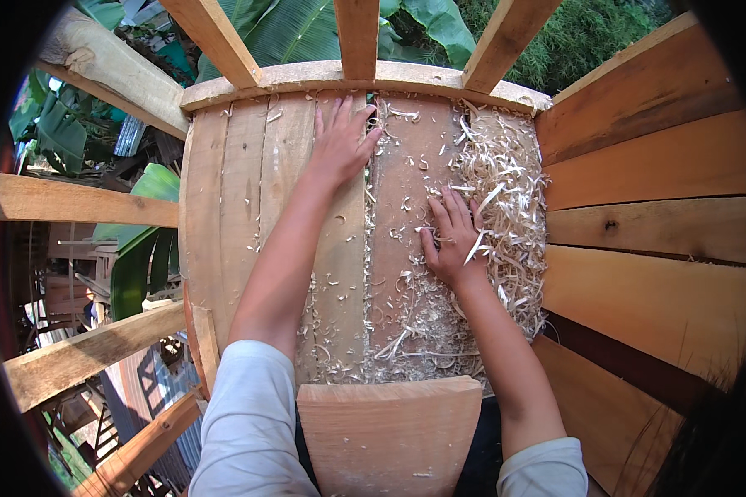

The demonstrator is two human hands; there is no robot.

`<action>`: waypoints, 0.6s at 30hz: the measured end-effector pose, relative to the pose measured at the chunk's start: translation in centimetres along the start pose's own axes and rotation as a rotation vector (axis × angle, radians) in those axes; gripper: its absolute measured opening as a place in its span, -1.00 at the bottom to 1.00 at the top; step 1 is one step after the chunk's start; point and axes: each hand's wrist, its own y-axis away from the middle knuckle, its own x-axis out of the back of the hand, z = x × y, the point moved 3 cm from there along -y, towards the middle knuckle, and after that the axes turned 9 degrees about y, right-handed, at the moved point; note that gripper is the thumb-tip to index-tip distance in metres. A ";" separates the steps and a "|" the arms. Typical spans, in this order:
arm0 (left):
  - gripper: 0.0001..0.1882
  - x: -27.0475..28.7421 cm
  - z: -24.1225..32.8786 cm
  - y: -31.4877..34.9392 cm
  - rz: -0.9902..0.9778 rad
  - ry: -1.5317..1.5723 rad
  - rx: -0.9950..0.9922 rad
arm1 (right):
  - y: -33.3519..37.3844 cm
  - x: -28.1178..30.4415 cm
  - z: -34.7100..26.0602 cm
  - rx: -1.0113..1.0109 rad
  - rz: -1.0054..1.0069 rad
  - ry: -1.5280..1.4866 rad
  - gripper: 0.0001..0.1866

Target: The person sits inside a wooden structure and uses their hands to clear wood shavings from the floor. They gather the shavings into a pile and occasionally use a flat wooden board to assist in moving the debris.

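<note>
My left hand (341, 142) lies flat with spread fingers on the far end of the plank floor (286, 207), close to a narrow gap between two boards. Nothing is in it. Lower and to the right, my right hand (454, 240) rests on a reddish board (406, 182), fingers stretched out and touching the edge of a heap of curly wood shavings (506, 182). A few shavings lie over its fingers and wrist. Loose curls and sawdust are scattered across the boards between my arms.
A smooth wooden board (389, 435) stands close in front of me, between my forearms. Upright wooden slats (358, 37) rise from the far rail (307, 81). A plank wall (646, 178) closes the right side; spaced wooden bars (83, 199) line the left, with leaves and metal sheets beyond.
</note>
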 end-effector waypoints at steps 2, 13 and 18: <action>-0.33 0.0 -1.4 0.7 -0.051 -0.092 -0.018 | -0.3 0.0 -0.3 0.012 0.001 0.009 -0.42; -0.36 3.8 -0.3 12.8 -0.085 -0.128 -0.188 | -14.9 0.9 -1.3 -0.100 0.246 -0.013 -0.55; -0.42 3.6 -0.6 13.2 -0.047 -0.091 -0.138 | -18.4 -2.0 -1.1 -0.046 -0.051 0.171 -0.76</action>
